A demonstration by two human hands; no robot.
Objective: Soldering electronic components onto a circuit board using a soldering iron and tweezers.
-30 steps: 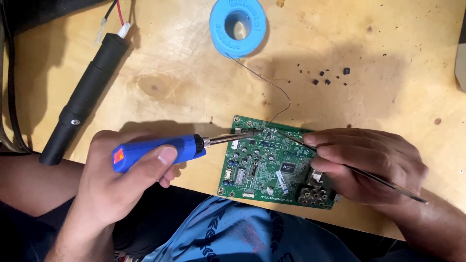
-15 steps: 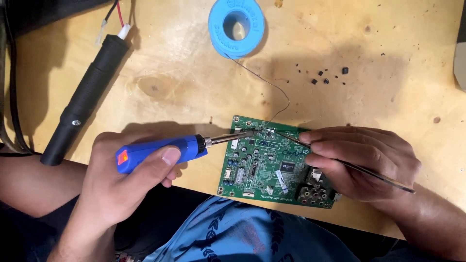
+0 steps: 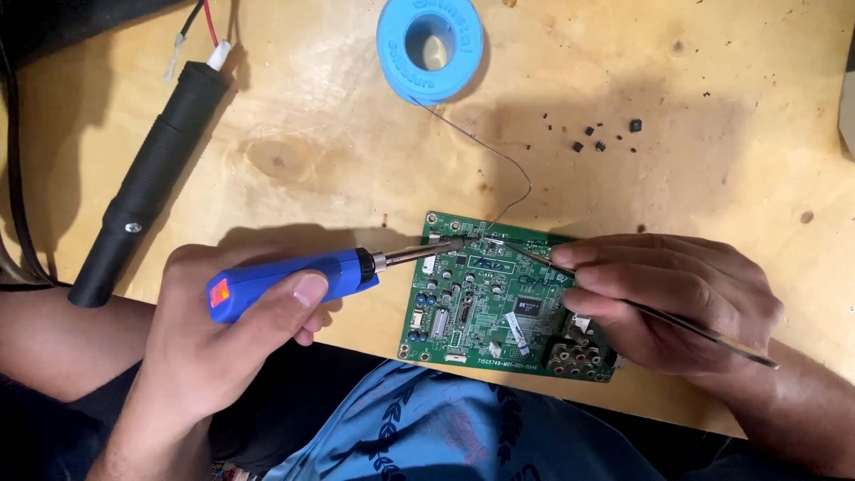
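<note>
A green circuit board [image 3: 485, 307] lies at the near edge of a wooden table [image 3: 677, 178]. My left hand [image 3: 223, 338] grips a blue-handled soldering iron [image 3: 294, 278]; its metal tip touches the board's upper left area. My right hand [image 3: 672, 298] rests on the board's right side and holds thin metal tweezers [image 3: 704, 331], whose points meet the iron's tip. A thin solder wire [image 3: 499, 156] runs from a blue spool [image 3: 430, 47] down to that same spot on the board.
A black cylindrical tool [image 3: 147, 178] with red, black and white wires lies at the left. Several tiny black components [image 3: 598, 141] are scattered at the upper right. Blue patterned cloth [image 3: 445, 428] on my lap shows below the table edge.
Both hands shifted slightly; the tweezers' rear end sits a little higher and closer in. The iron tip stays on the board.
</note>
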